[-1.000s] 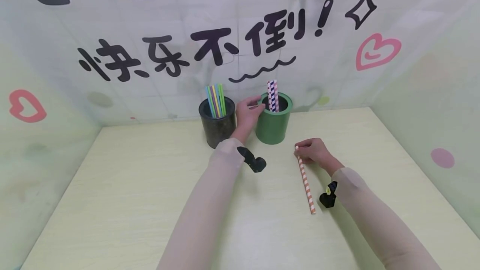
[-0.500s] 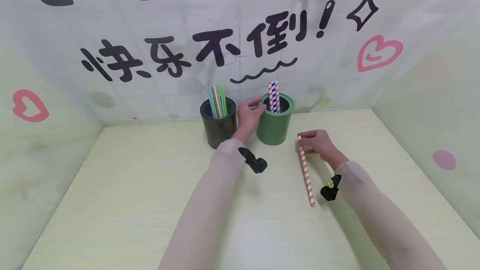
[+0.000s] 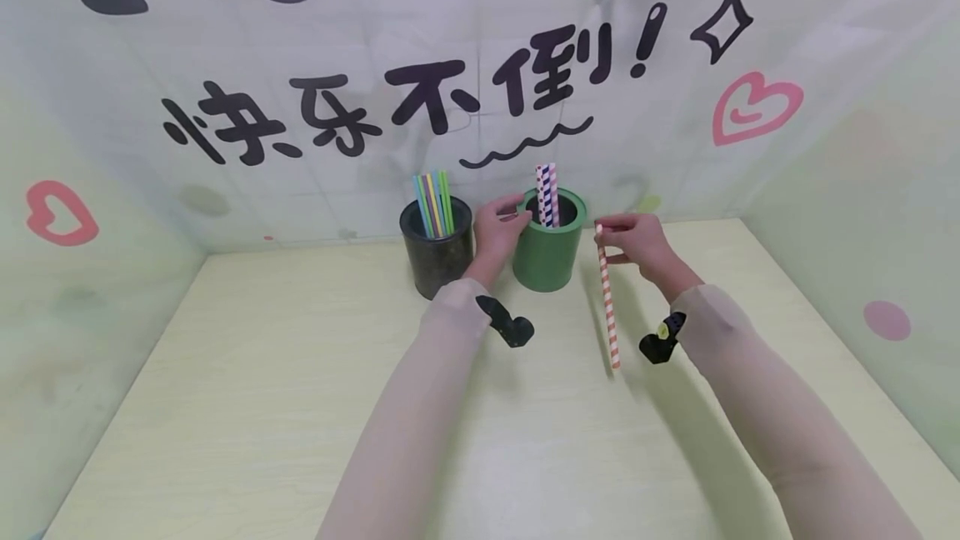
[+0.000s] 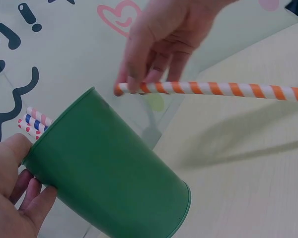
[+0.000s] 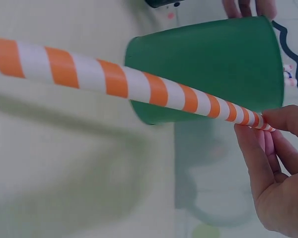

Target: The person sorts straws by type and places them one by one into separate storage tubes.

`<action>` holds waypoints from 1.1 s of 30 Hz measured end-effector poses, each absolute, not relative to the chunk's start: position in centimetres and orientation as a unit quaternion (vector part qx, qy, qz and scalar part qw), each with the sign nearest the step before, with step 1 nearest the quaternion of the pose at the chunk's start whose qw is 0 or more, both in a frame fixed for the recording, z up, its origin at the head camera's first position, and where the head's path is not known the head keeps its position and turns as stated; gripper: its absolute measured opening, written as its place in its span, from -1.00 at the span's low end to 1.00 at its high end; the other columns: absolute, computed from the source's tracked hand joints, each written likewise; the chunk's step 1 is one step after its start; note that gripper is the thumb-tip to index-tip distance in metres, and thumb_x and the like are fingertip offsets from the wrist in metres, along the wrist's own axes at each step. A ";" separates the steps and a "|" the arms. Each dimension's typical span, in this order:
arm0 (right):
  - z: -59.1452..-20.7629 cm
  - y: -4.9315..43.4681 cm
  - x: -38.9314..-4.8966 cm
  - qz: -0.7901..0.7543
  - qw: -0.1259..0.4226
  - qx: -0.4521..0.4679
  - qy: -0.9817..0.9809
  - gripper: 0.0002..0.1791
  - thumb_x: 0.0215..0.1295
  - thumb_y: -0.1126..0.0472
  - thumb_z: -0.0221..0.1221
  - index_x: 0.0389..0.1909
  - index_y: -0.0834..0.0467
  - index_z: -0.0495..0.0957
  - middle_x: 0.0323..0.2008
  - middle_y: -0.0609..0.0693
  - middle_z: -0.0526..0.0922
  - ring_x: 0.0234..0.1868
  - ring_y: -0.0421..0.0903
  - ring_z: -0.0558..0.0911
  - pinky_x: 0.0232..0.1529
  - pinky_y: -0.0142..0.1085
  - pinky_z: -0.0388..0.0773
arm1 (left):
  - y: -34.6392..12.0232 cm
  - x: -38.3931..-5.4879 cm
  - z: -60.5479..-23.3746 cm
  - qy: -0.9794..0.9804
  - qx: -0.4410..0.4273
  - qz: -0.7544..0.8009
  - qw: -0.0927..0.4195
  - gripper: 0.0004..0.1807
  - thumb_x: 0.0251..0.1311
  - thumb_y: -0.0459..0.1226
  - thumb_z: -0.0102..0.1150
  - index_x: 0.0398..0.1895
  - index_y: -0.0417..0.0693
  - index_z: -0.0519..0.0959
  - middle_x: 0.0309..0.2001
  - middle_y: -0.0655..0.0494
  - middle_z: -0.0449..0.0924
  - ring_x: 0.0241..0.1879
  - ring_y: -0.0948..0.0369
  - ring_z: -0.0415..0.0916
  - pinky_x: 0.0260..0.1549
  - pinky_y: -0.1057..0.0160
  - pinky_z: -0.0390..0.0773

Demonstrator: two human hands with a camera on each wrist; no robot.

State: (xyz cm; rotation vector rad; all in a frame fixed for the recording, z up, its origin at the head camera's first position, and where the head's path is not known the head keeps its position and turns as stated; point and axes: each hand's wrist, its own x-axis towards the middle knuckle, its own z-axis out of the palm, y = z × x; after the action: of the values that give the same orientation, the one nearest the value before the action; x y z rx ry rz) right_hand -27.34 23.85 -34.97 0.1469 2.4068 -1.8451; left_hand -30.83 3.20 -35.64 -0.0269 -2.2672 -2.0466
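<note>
A green cup (image 3: 546, 261) stands at the back of the table, holding several patterned paper straws (image 3: 548, 194). My left hand (image 3: 497, 227) grips its left rim, the thumb at the lip and the fingers against the outer wall, as the left wrist view shows. To the right of the cup, my right hand (image 3: 637, 242) pinches an orange-and-white striped paper straw (image 3: 608, 307) near its top end between thumb and fingers. The straw hangs down, raised off the table, with its shadow beside it. In the right wrist view the straw (image 5: 159, 90) crosses in front of the green cup.
Left of the left hand stands a black cup (image 3: 437, 261) with several thin coloured straws (image 3: 433, 205). A printed white backdrop (image 3: 337, 215) rises behind the pale wooden table (image 3: 300, 373), and side panels (image 3: 847, 273) border it.
My right hand has risen and moved back toward the green cup's level, lifting the striped straw to a steeper angle. The left hand keeps its place on the green cup.
</note>
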 end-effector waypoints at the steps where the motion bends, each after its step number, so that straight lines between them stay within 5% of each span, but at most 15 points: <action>1: -34.6 23.7 -27.5 -0.607 0.049 0.047 0.792 -0.55 0.23 0.38 0.10 0.14 0.43 0.34 -0.09 0.21 0.50 -0.35 -0.26 0.57 -0.27 -0.21 0.63 | 3.2 -30.8 -35.7 -0.741 -0.009 -0.671 0.043 -0.65 0.08 -0.39 0.21 0.00 -0.18 0.56 -0.06 -0.06 0.54 -0.07 0.12 0.48 -0.16 0.36 0.55; 18: -28.2 21.6 -29.7 -0.622 -0.020 0.037 0.782 -0.59 0.15 0.41 0.16 0.07 0.37 0.45 -0.35 0.00 0.53 -0.38 -0.19 0.55 -0.34 -0.23 0.64 | 3.2 -30.8 -35.6 -0.739 -0.010 -0.672 0.044 -0.65 0.07 -0.40 0.22 -0.02 -0.20 0.56 -0.06 -0.09 0.53 -0.07 0.10 0.49 -0.15 0.35 0.55; 33: -20.0 20.7 -31.4 -0.670 -0.087 0.049 0.736 -0.58 0.08 0.44 0.21 0.03 0.29 0.51 -0.37 0.01 0.51 -0.37 -0.18 0.55 -0.47 -0.35 0.62 | 3.1 -31.0 -35.7 -0.752 -0.008 -0.658 0.038 -0.65 0.08 -0.35 0.23 -0.01 -0.14 0.57 -0.06 -0.03 0.56 -0.06 0.12 0.47 -0.16 0.35 0.55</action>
State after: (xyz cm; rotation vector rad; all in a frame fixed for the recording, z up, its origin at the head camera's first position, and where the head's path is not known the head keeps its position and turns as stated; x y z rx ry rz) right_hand -31.44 20.72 -19.97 0.1645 2.4487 -2.2305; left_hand -30.97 3.05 -35.70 -0.0232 -2.3072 -2.0182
